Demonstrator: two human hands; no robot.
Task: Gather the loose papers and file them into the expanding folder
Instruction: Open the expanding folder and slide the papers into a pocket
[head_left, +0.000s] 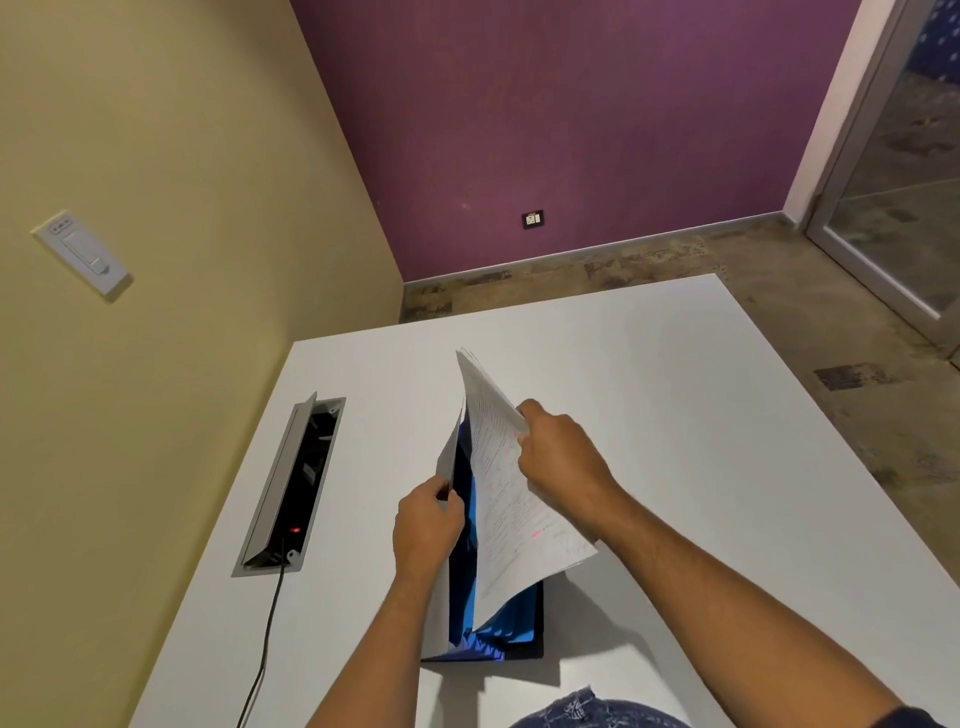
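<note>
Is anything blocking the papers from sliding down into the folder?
Nothing visible. The right hand holds the papers angled into the blue folder, whose mouth the left hand holds open.

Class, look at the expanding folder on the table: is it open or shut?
Open. The left hand pulls one wall of the expanding folder aside, blue pockets show, and the right hand lowers the papers into the gap.

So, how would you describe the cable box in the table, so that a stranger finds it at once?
On the white table, look along its left side beside the yellow wall. The cable box is a long grey slot sunk there, lid raised. Only it shows a red light and a black cable.
</note>
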